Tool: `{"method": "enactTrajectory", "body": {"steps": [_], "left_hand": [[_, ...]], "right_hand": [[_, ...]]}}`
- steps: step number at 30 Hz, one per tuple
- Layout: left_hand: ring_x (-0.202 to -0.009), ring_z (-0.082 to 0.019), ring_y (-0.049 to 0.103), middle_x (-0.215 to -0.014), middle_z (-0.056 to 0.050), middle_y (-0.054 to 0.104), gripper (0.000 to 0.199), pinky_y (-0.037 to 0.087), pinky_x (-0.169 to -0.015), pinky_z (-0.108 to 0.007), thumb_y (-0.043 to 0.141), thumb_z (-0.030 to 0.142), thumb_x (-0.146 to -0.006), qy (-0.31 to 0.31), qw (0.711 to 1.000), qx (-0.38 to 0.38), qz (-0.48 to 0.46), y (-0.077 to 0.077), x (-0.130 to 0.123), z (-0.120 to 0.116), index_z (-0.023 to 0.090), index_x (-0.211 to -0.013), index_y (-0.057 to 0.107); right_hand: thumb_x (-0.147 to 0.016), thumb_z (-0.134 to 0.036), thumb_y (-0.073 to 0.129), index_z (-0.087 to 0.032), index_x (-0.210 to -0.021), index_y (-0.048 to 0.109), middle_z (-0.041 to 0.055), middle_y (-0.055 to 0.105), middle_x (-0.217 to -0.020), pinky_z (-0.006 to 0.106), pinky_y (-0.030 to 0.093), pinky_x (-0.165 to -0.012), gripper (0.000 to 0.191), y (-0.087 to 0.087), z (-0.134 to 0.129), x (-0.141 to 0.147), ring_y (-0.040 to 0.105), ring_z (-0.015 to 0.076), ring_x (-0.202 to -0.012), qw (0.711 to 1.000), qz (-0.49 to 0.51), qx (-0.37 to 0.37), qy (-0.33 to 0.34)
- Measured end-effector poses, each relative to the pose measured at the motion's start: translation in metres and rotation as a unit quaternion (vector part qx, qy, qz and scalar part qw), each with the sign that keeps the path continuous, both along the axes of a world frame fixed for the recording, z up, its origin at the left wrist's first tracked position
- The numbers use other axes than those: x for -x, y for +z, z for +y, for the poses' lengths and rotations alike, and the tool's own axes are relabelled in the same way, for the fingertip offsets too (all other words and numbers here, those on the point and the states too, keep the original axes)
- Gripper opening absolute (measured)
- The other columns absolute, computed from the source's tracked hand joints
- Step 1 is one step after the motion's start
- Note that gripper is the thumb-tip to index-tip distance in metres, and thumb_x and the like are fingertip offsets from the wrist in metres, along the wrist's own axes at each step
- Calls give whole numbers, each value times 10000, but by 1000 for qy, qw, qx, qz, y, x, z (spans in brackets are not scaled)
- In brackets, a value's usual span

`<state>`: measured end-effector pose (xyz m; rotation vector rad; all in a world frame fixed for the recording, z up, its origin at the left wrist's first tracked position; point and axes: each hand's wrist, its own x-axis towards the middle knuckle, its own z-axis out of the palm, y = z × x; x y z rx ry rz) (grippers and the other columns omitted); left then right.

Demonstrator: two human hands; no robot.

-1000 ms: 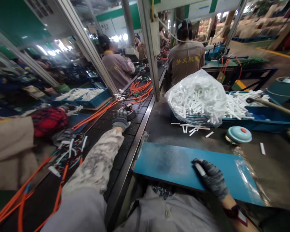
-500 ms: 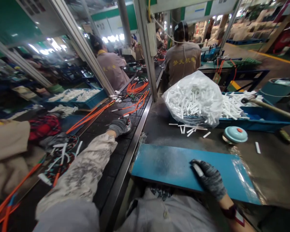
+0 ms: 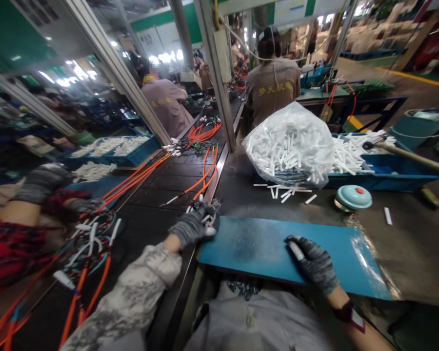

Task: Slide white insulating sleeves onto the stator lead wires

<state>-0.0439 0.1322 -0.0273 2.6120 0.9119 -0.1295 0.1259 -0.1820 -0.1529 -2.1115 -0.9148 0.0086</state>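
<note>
My left hand (image 3: 194, 225), in a grey striped glove, is closed on the connector end of an orange cable bundle (image 3: 206, 178) at the left corner of a blue board (image 3: 252, 243). The cables trail back along the dark conveyor (image 3: 149, 195). Over the board's right half, my gloved right hand (image 3: 314, 261) is closed around a short white tube (image 3: 296, 251). Behind the board, several loose white tubes (image 3: 287, 195) lie near a clear bag of white tubes (image 3: 292, 141).
A blue tray (image 3: 406, 170) stands behind a round light-blue container (image 3: 353, 197). A metal post (image 3: 219, 83) rises beside the conveyor. At the left, a co-worker's gloved hand (image 3: 46, 183) is near wires (image 3: 95, 239). Two people sit farther back.
My left hand has come back toward the board, bringing orange cables with it. My right hand stays nearly still with the white tube. At the left, the co-worker's gloved hand and red plaid sleeve have moved.
</note>
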Motion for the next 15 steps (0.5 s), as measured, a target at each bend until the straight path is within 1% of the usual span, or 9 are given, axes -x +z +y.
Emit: {"method": "enactTrajectory", "body": {"steps": [1,3,5,7,9,10,12,13,15], "left_hand": [[-1068,-283,645,-1224,-85,666,523,484,-986,-408,730,269,-717,-31,999,-9,7,-3,-7,-16,205,-1220,601],[-1129,-316,627,-1254,-134,651,529,448,-1044,-451,664,214,-771,-49,999,3,6,-8,-17,-48,177,-1292,577],[-1234,-295,569,-1346,-135,596,604,418,-1098,-420,662,223,-789,-143,984,87,-53,-5,-23,-72,172,-1372,516],[-1293,-253,523,-1403,-96,554,576,397,-1127,-375,659,278,-819,-277,935,181,-130,7,-26,-85,203,-1374,523],[-1236,-219,570,-1319,-61,622,392,411,-1116,-354,589,305,-881,-355,892,216,-177,25,-31,-86,230,-1264,621],[-1183,-206,606,-1249,-54,664,326,426,-1101,-353,545,299,-910,-353,892,207,-191,34,-35,-82,230,-1207,658],[-1152,-200,624,-1213,-53,683,322,442,-1084,-363,522,294,-926,-310,912,168,-211,43,-48,-69,223,-1212,652],[-1192,-209,601,-1267,-58,656,372,437,-1089,-373,558,308,-910,-286,921,150,-219,42,-57,-61,220,-1267,614],[-1288,-237,526,-1398,-74,559,576,424,-1102,-385,683,338,-832,-303,922,145,-194,31,-74,-46,215,-1370,520]], "right_hand": [[-912,-464,554,-224,-999,734,67,763,-980,393,580,-880,312,2,4,3,728,239,-899,1000,9,-12,4],[-920,-448,551,-231,-1021,726,64,760,-991,384,580,-876,297,9,16,10,724,227,-897,998,28,-45,17],[-929,-424,545,-243,-1129,691,64,740,-1072,378,569,-902,306,20,32,17,707,218,-961,995,37,-83,37],[-922,-421,555,-247,-1312,585,78,678,-1231,397,540,-964,429,32,48,21,656,228,-1103,990,23,-116,78],[-929,-420,530,-255,-1375,532,84,630,-1308,416,511,-1005,475,44,58,20,609,241,-1181,984,0,-132,123],[-946,-403,499,-265,-1365,542,79,635,-1298,417,506,-1010,444,49,59,17,609,238,-1179,982,-5,-139,128],[-966,-368,467,-279,-1343,561,69,645,-1278,417,492,-1024,398,56,57,10,609,229,-1174,984,-1,-147,104],[-963,-363,481,-281,-1354,549,68,632,-1301,422,478,-1041,405,58,54,7,595,229,-1197,985,5,-146,94],[-941,-380,532,-276,-1391,512,71,578,-1381,435,441,-1080,462,62,50,1,546,242,-1263,984,22,-133,116]]}}
